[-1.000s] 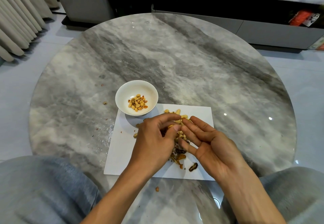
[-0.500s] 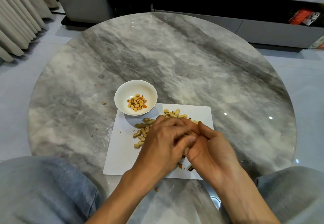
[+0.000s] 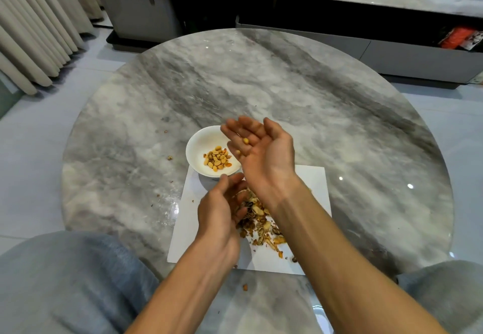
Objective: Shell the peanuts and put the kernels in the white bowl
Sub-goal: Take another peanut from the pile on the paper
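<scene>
A round grey marble worktop (image 3: pixel 326 114) carries a white paper sheet (image 3: pixel 317 179), whose far left corner lies under the white bowl (image 3: pixel 198 145). The right hand (image 3: pixel 264 151) is held palm-up at the bowl's right rim, its fingers (image 3: pixel 235 127) straight and loosely spread, with a kernel (image 3: pixel 245 140) lying on them and a second, blurred one just below. The left hand (image 3: pixel 222 216) hovers nearer over the sheet, its fingers (image 3: pixel 231 181) relaxed and slightly curved; whether they hold anything cannot be told. Right of those fingers lies a heap of broken shells (image 3: pixel 261 222). A pile of kernels (image 3: pixel 217 161) sits in the bowl.
</scene>
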`<state>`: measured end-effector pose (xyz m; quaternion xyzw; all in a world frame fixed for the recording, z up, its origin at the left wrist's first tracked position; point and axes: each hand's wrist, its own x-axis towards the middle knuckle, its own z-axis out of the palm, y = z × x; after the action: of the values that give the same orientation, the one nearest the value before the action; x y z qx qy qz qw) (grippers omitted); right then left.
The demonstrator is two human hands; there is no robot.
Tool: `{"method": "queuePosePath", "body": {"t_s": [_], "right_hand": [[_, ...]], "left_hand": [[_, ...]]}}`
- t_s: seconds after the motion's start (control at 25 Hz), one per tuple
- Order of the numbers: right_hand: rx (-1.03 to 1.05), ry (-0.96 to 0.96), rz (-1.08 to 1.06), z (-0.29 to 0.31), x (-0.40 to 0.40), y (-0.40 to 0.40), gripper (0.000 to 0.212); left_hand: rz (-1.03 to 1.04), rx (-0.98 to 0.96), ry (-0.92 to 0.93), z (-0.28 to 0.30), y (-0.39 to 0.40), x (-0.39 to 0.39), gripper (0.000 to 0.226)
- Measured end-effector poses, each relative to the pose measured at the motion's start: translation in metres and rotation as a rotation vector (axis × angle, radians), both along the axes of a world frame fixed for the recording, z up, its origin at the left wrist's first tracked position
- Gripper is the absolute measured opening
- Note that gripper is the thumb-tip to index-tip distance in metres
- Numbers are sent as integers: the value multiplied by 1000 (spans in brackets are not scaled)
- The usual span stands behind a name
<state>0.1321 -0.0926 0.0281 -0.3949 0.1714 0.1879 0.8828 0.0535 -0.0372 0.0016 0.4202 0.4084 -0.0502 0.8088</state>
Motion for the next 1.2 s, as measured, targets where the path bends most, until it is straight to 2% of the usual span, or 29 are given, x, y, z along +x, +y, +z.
{"method": "queuePosePath", "body": {"t_s": [0.12,0.24,0.32,0.4,0.52,0.6,0.68,0.76,0.8,0.96,1.08,1.2], "right_hand": [[-80,-116,81,-8,4,13,53],[-241,-220,9,-2,1,-24,50],[-537,-208,-38,2,-18,-68,35],[-950,-152,-26,-1,-51,-113,21],[-1481,-88,259,-31,-89,-143,10],[-1688,-71,442,-53,-94,-138,13],[-1788,-123,475,-65,-92,-131,12],[-1778,-204,447,-68,-89,-127,10],[-1672,-233,413,-66,-89,-125,9],[-924,-253,174,-45,-91,-113,9],[-650,-216,147,-32,-88,-110,16],[-484,-170,63,-22,-86,-108,17]], "left_hand": [[20,7,3,0,5,1,36],[-29,35,21,-1,4,0,27],[-83,33,11,0,3,-1,21],[-145,38,-12,1,0,-2,20],[-222,99,-58,2,-6,-2,19],[-261,128,-76,2,-6,-3,20],[-287,143,-89,2,-5,-5,20],[-313,166,-103,2,-3,-6,20],[-341,198,-114,2,-3,-5,19],[-551,445,-248,2,-6,-7,20],[-616,554,-384,5,-7,-8,24],[-625,563,-499,7,-5,-6,20]]}}
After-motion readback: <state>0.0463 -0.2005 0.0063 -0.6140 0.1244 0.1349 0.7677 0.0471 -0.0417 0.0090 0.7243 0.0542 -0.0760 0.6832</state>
